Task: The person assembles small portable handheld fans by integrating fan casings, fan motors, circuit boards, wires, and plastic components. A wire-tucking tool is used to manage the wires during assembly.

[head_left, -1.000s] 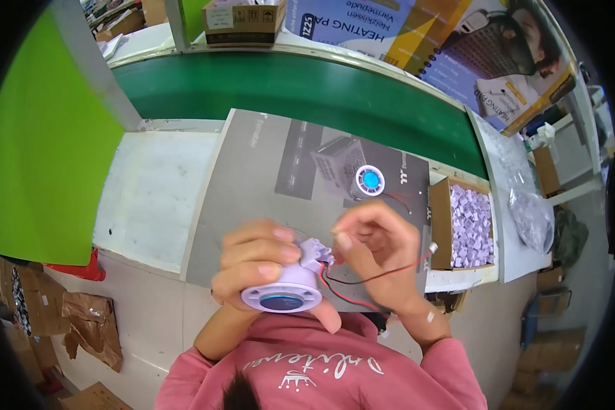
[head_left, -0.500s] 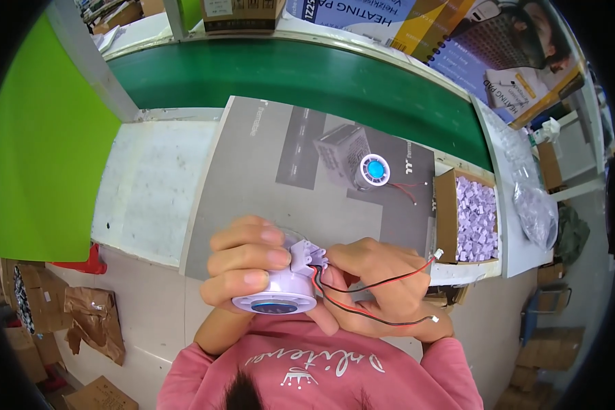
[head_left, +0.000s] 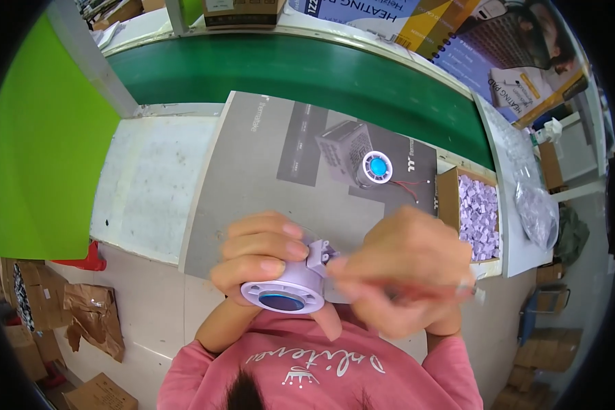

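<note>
My left hand (head_left: pixel 258 256) wraps round a pale lilac cylindrical unit (head_left: pixel 301 277) with a slotted round rim and a shiny blue disc on its end, which is turned toward me. On the unit's right side sits a small lilac plastic clip (head_left: pixel 319 257), under my left fingertips. My right hand (head_left: pixel 413 266) is blurred by motion just right of the clip, thumb and fingers closed together. Red and black wires (head_left: pixel 417 290) streak across it from the fingertips. A white connector (head_left: pixel 480 296) shows beyond the hand.
A similar unit (head_left: pixel 376 167) with thin wires stands on the grey printed board (head_left: pixel 253 171). A cardboard box (head_left: pixel 448 198) of many lilac clips is at the right. Beyond runs a green belt (head_left: pixel 287 72); a green panel (head_left: pixel 41 157) rises at left.
My right hand has moved up and to the right, sweeping the wires with it. My left hand and the unit have shifted slightly right, the blue disc now facing me more.
</note>
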{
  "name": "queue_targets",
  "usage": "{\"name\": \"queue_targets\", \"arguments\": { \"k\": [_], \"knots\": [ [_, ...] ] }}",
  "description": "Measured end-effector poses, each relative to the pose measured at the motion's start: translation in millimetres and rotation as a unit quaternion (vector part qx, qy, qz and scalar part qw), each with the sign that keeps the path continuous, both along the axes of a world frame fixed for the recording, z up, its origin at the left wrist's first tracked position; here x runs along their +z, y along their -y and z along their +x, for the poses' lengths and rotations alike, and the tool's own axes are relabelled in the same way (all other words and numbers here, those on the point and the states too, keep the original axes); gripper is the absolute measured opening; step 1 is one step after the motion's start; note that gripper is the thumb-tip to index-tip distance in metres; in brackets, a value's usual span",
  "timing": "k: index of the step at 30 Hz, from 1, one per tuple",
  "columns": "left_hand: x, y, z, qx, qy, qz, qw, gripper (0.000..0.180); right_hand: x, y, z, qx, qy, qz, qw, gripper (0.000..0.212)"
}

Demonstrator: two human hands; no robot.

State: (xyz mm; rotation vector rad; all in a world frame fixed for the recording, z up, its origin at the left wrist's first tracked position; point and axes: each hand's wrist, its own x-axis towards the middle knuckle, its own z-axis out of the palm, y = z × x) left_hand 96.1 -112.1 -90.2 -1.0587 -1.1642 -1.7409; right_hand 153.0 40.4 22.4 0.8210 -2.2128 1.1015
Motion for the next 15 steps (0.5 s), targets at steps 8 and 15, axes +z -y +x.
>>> {"name": "queue_targets", "arguments": {
  "k": [8, 15],
  "knots": [
    [4, -2, 0, -0.107, 0.032, 0.038, 0.993, 0.081, -4, 7, -1, 0.036, 0.352, -0.362, 0.863, 0.009],
    [2, -8, 6, -0.135, 0.060, 0.092, 0.985, 0.083, -2, 9, -2, 0.048, 0.346, -0.326, 0.878, 0.009]
  ]
}}
